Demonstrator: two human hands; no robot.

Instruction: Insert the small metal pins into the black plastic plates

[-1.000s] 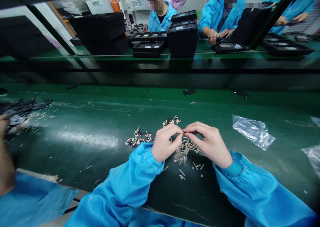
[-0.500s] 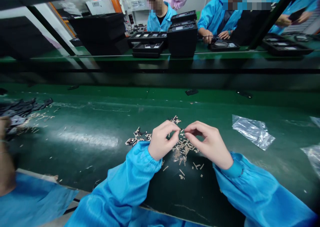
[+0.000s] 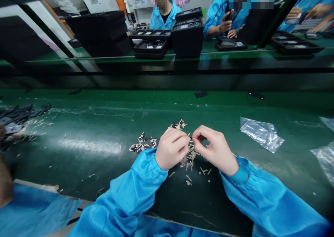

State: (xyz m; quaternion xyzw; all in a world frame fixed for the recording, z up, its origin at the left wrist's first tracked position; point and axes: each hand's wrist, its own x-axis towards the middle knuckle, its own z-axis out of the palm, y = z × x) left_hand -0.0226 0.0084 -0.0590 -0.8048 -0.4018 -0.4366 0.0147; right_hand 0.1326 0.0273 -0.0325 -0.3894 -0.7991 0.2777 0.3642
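A tiny black piece [image 3: 190, 138] shows between the fingertips of both hands; its exact kind is too small to make out. My left hand [image 3: 172, 148] is closed in a pinch at its left end, fingers curled inward. From the other side, my right hand [image 3: 215, 149] pinches it with thumb and index finger. Beneath the hands lies a loose heap of beige strips [image 3: 191, 157], partly hidden by them. Small black parts with light strips [image 3: 143, 144] are piled left of my left hand, and a similar little pile [image 3: 180, 123] sits just beyond it.
Clear plastic bags [image 3: 261, 133] lie to the right on the green table [image 3: 91, 174]. Dark flat parts [image 3: 21, 113] are heaped at far left, near another person's arm [image 3: 5, 181]. Black trays [image 3: 187, 38] stand on the raised shelf behind, where co-workers sit.
My fingertips have drawn closer together, and the left fingers have curled further in. The black piece shows more plainly between them. A co-worker opposite has raised one hand.
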